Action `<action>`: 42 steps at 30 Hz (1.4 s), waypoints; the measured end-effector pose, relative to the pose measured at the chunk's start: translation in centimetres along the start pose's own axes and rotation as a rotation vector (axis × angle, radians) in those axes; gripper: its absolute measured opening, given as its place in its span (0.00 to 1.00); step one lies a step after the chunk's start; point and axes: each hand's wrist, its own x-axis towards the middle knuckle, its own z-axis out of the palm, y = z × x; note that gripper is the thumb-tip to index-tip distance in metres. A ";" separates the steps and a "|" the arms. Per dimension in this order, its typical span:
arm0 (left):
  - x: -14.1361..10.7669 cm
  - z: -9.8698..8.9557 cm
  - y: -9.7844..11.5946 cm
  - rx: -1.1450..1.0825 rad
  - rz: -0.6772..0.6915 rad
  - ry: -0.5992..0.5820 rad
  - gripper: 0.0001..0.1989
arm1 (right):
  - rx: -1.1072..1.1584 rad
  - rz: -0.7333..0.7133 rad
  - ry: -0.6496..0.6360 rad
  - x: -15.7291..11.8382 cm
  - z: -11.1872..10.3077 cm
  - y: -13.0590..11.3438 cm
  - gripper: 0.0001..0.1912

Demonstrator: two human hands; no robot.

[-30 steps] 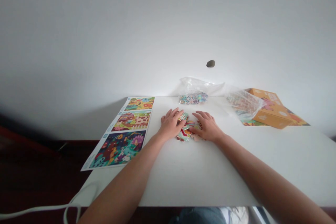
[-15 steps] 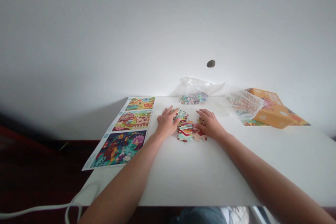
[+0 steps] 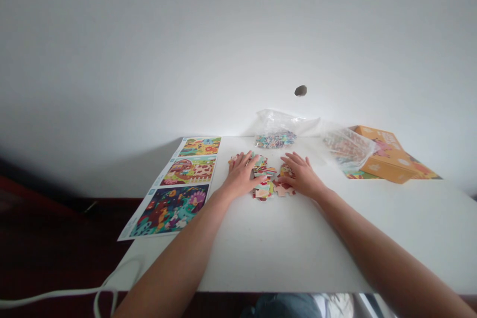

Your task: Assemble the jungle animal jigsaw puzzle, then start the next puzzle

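Colourful jigsaw pieces (image 3: 263, 192) lie in a loose, partly overlapping heap on the white table (image 3: 272, 243). My left hand (image 3: 240, 176) rests over the heap's left side, fingers spread, with pieces showing beneath and beyond its fingertips. On the right side of the heap, my right hand (image 3: 301, 175) lies with its fingers apart, touching reddish-brown and pink pieces. Parts of the pieces are hidden under both hands.
A sheet with three printed pictures (image 3: 188, 171) lies at the left. Behind the hands stands a clear bag of pieces (image 3: 276, 139). Another clear bag (image 3: 350, 148) leans against an orange box (image 3: 387, 154) at the right. A white cable (image 3: 55, 294) hangs lower left.
The heap has spread out, with pieces now showing left of my left hand's fingers. My left thumb has moved right over the pieces. My right hand has shifted slightly.
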 end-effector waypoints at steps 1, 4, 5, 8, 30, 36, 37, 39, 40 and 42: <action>0.1 0.0 -0.1 -0.001 -0.020 0.017 0.36 | -0.007 0.026 0.013 0.0 0.0 -0.1 0.34; -0.1 -0.3 -0.1 -0.011 -0.056 0.002 0.36 | -0.003 0.048 0.004 -0.4 -0.3 -0.2 0.36; -0.2 -0.5 -0.1 -0.015 -0.050 -0.027 0.37 | 0.002 0.025 -0.027 -0.6 -0.4 -0.1 0.40; -0.5 -1.0 -0.1 -0.024 0.009 -0.131 0.44 | -0.006 -0.086 -0.144 -1.1 -0.5 0.1 0.52; 0.1 0.1 0.1 -0.068 0.165 0.079 0.38 | 0.196 -0.047 0.092 0.9 1.0 2.4 0.34; 0.0 0.0 -0.6 -0.010 0.030 0.082 0.43 | 0.062 0.102 0.192 0.5 0.3 2.2 0.37; 0.1 0.2 -0.6 -0.006 0.020 0.079 0.41 | 0.016 0.163 0.192 0.6 0.3 2.2 0.38; 0.3 0.6 -0.6 0.000 -0.004 0.105 0.34 | -0.043 0.241 0.181 0.7 0.3 2.2 0.38; 0.4 0.8 -0.5 0.000 -0.015 0.122 0.32 | -0.049 0.252 0.177 0.9 0.4 2.2 0.37; 0.5 0.9 -0.2 -0.007 -0.012 0.145 0.30 | -0.025 0.235 0.181 1.1 0.6 2.3 0.34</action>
